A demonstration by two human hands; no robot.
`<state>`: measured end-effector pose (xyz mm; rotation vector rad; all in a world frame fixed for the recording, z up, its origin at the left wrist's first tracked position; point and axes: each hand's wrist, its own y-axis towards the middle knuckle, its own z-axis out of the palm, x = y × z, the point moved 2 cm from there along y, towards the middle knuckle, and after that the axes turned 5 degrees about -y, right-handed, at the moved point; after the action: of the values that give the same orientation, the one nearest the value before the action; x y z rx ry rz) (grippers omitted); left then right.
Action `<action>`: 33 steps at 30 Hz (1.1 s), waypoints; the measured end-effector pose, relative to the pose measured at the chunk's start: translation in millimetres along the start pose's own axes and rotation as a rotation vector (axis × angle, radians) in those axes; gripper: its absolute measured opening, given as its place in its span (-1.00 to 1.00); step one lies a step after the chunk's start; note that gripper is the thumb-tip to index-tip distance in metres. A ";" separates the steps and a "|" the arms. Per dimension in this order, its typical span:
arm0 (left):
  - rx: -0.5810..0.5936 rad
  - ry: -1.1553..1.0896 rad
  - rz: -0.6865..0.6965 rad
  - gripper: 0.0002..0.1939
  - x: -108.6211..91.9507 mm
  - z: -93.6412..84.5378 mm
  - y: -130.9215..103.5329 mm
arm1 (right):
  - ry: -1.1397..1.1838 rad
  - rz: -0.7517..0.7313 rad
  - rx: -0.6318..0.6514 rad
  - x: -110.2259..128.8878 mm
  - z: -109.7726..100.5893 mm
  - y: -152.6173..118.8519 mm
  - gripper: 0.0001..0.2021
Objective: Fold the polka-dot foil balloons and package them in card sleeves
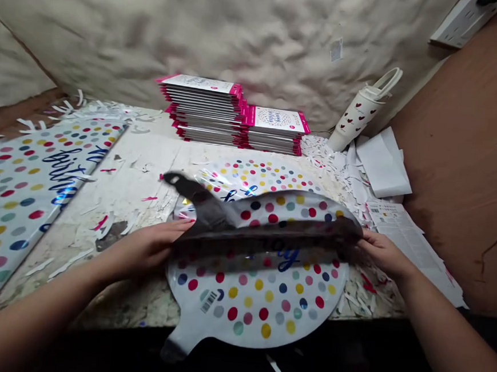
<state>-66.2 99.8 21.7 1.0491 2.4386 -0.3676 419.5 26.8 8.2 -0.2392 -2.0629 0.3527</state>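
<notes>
A flat foil balloon [260, 301], white with coloured dots and blue lettering, lies at the table's front edge with its tail hanging over. Its upper part is bent up, or another foil sheet lies across it; I cannot tell which. My left hand [158, 245] pinches the dark grey foil near a tail with a hole at its end. At the opposite end, my right hand [383, 251] grips the same foil, fingers closed on the edge. Behind this, another dotted foil balloon [270, 173] lies flat on the table.
Two stacks of pink-edged packets [207, 111] stand against the wall. A white tumbler with hearts [359, 117] leans at back right, near paper scraps and loose sheets [408, 238]. A dotted foil sheet [27, 203] covers the left side. Scraps litter the table [142, 160].
</notes>
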 end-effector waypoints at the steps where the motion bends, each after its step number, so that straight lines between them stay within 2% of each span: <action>1: 0.027 -0.053 -0.010 -0.61 0.5 -4.9 3.8 | 0.007 0.011 0.011 3.7 -2.7 2.3 -0.65; 3: 0.072 -0.165 -0.049 -0.65 2.9 -13.9 9.7 | -0.048 -0.005 0.068 12.7 -5.7 6.3 -0.67; 4: 0.050 -0.220 -0.094 -0.67 5.6 -17.8 11.8 | -0.077 -0.011 0.098 17.0 -6.0 8.2 -0.67; 6: -0.071 -0.339 -0.219 -0.67 13.2 -22.8 15.7 | -0.076 -0.009 0.126 23.6 -4.5 13.2 -0.65; 8: -0.248 -0.387 -0.388 -0.62 20.9 -23.6 20.9 | -0.027 0.009 0.069 26.5 -1.8 20.8 -0.62; 10: -0.403 -0.310 -0.530 -0.58 25.1 -22.1 28.4 | 0.004 0.034 -0.037 25.3 1.0 30.2 -0.61; 12: -0.493 -0.275 -0.583 -0.57 26.2 -20.7 36.5 | 0.007 0.059 -0.133 21.2 3.0 39.0 -0.62; 14: -0.462 -0.423 -0.558 -0.58 27.6 -19.7 41.7 | 0.020 0.061 -0.189 16.2 3.2 44.7 -0.64; 16: -0.314 -0.592 -0.528 -0.59 30.2 -19.6 40.6 | 0.051 0.055 -0.238 11.9 1.5 45.8 -0.66; 18: -0.213 -0.635 -0.477 -0.60 32.1 -22.0 33.3 | 0.090 0.042 -0.274 9.5 -0.2 42.6 -0.66; 21: -0.253 -0.678 -0.380 -0.63 32.1 -26.6 19.4 | 0.140 0.015 -0.263 9.6 0.5 34.3 -0.69; 24: -0.228 -0.742 -0.482 -0.62 33.7 -22.6 11.9 | 0.203 0.049 -0.172 9.7 6.4 28.6 -0.68; 27: -0.242 -0.643 -0.672 -0.59 40.6 -18.6 13.6 | 0.265 0.152 -0.181 5.7 13.0 29.6 -0.70; 29: -0.261 -0.485 -0.759 -0.56 42.7 -20.4 18.9 | 0.275 0.195 -0.227 3.1 15.9 33.4 -0.71; 31: -0.243 -0.224 -0.785 -0.59 36.5 -24.7 26.2 | 0.265 0.206 -0.250 3.5 16.9 37.2 -0.71; 33: -0.315 0.089 -0.715 -0.63 19.6 -28.5 33.7 | 0.251 0.197 -0.256 7.6 15.8 38.2 -0.72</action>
<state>-61.9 146.3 34.1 0.0396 2.7656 -0.1427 403.0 62.6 -6.2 -0.6141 -1.8372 0.1659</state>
